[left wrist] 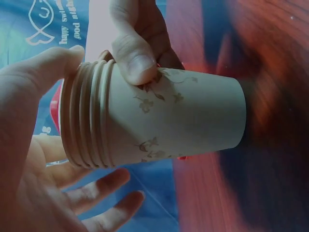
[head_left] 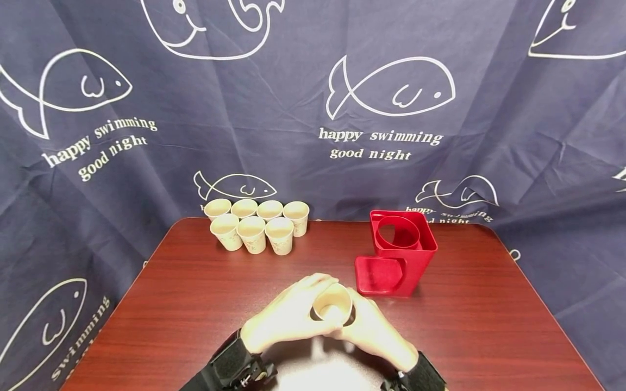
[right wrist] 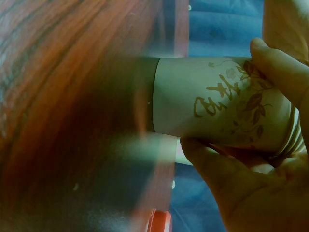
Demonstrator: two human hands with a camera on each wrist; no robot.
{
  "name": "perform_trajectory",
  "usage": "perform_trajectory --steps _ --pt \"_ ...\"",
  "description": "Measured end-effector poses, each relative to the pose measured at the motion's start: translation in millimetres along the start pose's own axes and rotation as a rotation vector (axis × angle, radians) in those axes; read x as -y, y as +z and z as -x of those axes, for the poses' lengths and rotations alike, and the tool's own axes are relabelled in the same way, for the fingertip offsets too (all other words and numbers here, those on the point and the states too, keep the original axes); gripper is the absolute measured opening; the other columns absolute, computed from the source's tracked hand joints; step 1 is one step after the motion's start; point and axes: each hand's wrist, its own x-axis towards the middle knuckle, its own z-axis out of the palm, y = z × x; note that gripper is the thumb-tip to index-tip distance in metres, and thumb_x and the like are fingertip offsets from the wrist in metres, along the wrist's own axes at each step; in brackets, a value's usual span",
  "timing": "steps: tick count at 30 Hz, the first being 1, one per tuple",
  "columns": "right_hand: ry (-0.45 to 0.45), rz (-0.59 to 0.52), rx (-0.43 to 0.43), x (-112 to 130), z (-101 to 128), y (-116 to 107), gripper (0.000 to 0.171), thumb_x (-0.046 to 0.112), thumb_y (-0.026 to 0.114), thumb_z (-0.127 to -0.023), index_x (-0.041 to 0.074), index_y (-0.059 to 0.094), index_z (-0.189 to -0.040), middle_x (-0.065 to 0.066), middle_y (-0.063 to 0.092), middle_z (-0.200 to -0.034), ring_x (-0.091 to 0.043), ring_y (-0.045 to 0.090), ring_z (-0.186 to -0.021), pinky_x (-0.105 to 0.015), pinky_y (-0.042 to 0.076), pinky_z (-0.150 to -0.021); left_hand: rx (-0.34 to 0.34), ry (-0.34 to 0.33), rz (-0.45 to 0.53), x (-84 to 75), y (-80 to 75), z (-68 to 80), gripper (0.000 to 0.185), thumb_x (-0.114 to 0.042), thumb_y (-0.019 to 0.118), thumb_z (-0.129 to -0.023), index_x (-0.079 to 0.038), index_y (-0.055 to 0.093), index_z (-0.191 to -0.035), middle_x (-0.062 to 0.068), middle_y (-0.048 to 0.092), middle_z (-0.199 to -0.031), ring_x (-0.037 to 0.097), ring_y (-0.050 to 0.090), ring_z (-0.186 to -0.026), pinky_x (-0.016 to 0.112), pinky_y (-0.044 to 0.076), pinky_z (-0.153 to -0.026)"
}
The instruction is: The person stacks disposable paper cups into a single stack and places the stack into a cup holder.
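Observation:
Nested paper cups (left wrist: 183, 116), white with a brown floral print, form a short stack between my two hands, above the near part of the table. My left hand (head_left: 290, 315) holds the stack by its rims, thumb on one side and fingers on the other. From the right, my right hand (head_left: 374, 326) grips the cup body, its thumb pressing the outermost cup in the left wrist view. Several stacked rims show there. Printed characters and leaves face the right wrist camera on the cup wall (right wrist: 217, 101). In the head view the stack's open mouth faces up.
Several separate paper cups (head_left: 252, 236) stand upright in two rows at the table's back left. A red plastic container (head_left: 419, 266) with a round opening and a low square front part stands at the back right. Behind the wooden table (head_left: 186, 304) hangs a blue fish-print curtain (head_left: 293, 136).

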Motion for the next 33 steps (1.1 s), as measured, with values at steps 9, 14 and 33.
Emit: perform_trajectory --steps 9,14,33 --pt "-0.025 0.019 -0.001 0 -1 -1 0.06 0.045 0.09 -0.076 0.016 0.064 -0.121 0.003 0.073 -0.107 -0.012 0.069 -0.096 -0.028 0.058 -0.084 -0.007 0.022 0.0 -0.3 3.9 -1.8 0.067 -0.046 0.084 -0.081 -0.024 0.06 -0.139 -0.011 0.062 -0.133 0.005 0.057 -0.125 0.029 0.046 -0.11" --pt "-0.014 0.011 0.002 0 -1 0 0.059 0.04 0.09 -0.074 0.014 0.065 -0.121 0.001 0.073 -0.106 -0.014 0.07 -0.096 -0.029 0.058 -0.085 0.012 -0.035 0.038 1.1 4.3 0.0 0.074 -0.051 0.084 -0.08 -0.027 0.056 -0.144 -0.011 0.062 -0.135 0.004 0.058 -0.124 0.03 0.048 -0.109" --pt "0.12 -0.077 0.002 6 0 3 0.068 0.043 0.095 -0.069 0.024 0.063 -0.126 0.004 0.073 -0.108 -0.015 0.069 -0.097 -0.033 0.057 -0.089 -0.262 -0.187 -0.021 25.0 -72.6 6.2 0.092 -0.041 0.087 -0.081 -0.029 0.038 -0.157 -0.007 0.049 -0.156 0.013 0.05 -0.139 0.036 0.044 -0.113"
